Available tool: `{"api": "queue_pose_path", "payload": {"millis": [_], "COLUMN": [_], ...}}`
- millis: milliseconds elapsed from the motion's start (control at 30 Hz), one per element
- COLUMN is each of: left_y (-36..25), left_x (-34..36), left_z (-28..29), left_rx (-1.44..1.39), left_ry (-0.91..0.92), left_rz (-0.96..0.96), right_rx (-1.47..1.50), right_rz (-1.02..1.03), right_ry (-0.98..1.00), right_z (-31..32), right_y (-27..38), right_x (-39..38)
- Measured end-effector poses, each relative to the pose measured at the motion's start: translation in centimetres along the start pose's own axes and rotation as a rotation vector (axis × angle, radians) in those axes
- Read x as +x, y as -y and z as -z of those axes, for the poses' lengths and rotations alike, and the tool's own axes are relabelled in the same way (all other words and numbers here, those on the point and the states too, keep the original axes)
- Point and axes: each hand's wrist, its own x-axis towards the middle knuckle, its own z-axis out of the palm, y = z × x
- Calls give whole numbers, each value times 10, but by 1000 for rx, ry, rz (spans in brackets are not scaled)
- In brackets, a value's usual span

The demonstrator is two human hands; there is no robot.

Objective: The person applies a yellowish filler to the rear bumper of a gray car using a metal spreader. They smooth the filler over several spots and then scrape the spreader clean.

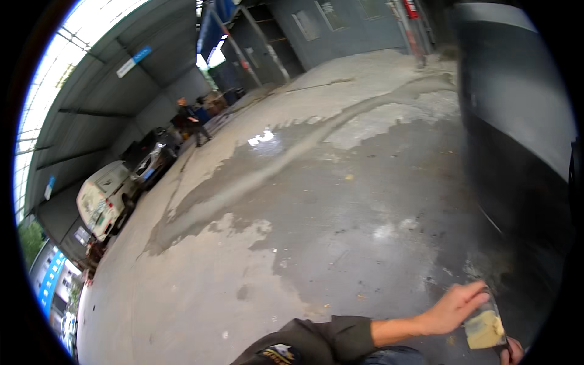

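Note:
At the lower right, my left hand (456, 307) reaches out of a dark sleeve, its fingers closed on the top edge of a thin tool, a plate or spreader, bearing a lump of pale yellow paste (483, 331). My right hand (513, 353), mostly cut off by the picture's lower rim, grips the lower end of that tool. Just beyond both hands stands a large, curved dark panel (517, 121), blurred, filling the right side of the view.
A wet concrete floor (304, 231) stretches away. At left stand a white van (100, 201) and a dark car (149, 158); another person (191, 121) is on foot near them. Metal posts (413, 36) rise before a grey building (340, 30).

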Motion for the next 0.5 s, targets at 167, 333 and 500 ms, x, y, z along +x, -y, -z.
{"api": "queue_pose_path", "payload": {"millis": [167, 333, 500], "left_y": [11, 49, 40], "left_x": [-14, -29, -20], "left_z": [47, 54, 42], "left_rx": [-65, -253, -264], "left_ry": [-168, -419, -352], "left_rz": [385, 261, 289], "right_rx": [-707, -1252, -1425], "right_rz": [-303, 92, 164], "right_ry": [-369, -487, -559], "right_z": [-1, 56, 75], "right_y": [22, -1, -13], "right_x": [17, 40, 42]}}
